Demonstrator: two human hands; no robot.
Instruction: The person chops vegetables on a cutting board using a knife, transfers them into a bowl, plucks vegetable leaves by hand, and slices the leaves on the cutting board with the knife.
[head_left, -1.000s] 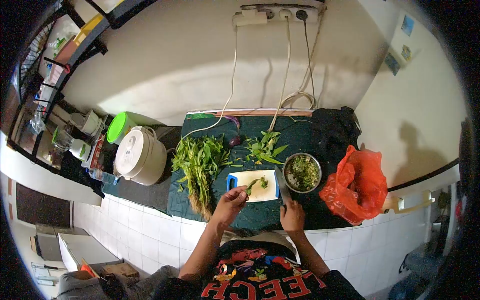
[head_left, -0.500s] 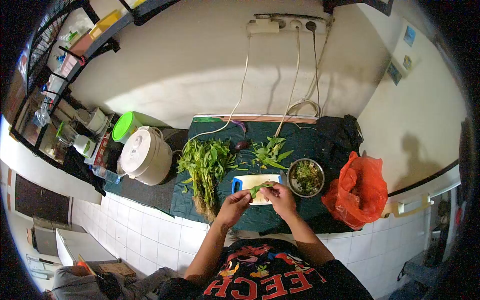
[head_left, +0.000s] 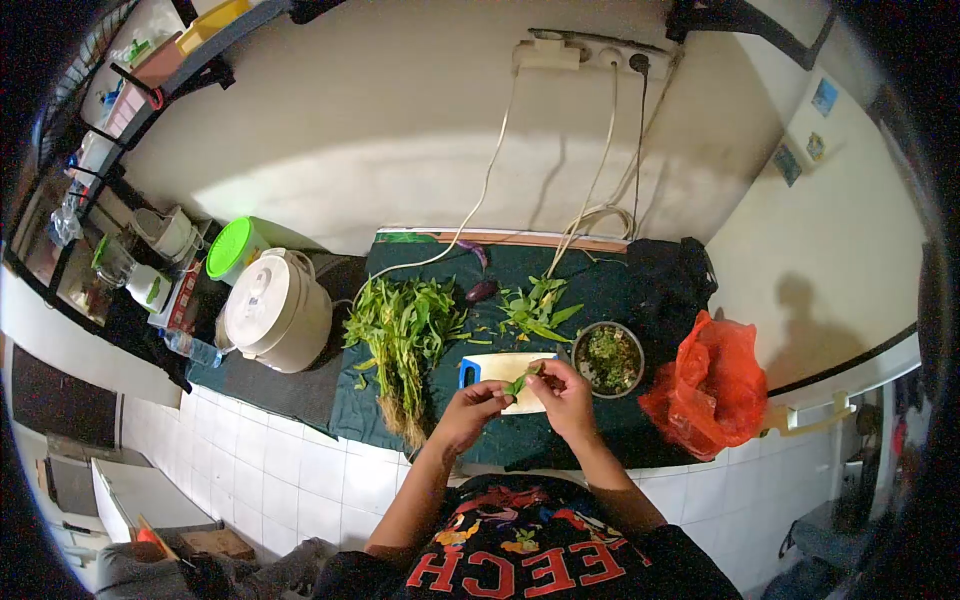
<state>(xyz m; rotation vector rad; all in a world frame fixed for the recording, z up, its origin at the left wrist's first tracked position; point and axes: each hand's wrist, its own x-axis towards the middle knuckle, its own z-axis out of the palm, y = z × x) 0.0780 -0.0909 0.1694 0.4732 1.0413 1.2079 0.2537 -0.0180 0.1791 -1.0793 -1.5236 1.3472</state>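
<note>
A green leaf [head_left: 522, 383] is pinched by left hand [head_left: 472, 412] and right hand [head_left: 568, 397] above the cutting board [head_left: 508, 366]; cut greens [head_left: 608, 356] are gathered in the bowl [head_left: 642, 363], toward three o'clock; the bunch [head_left: 405, 325], ten o'clock, and loose leaves [head_left: 541, 310], one o'clock, are left uncut.

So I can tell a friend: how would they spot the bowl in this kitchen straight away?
Look below the wall sockets to the dark green tablecloth. On its right part, between the white cutting board and the red plastic bag, stands the bowl. Unlike the flat board and crumpled bag, it has a round rim and holds chopped greens.
</note>
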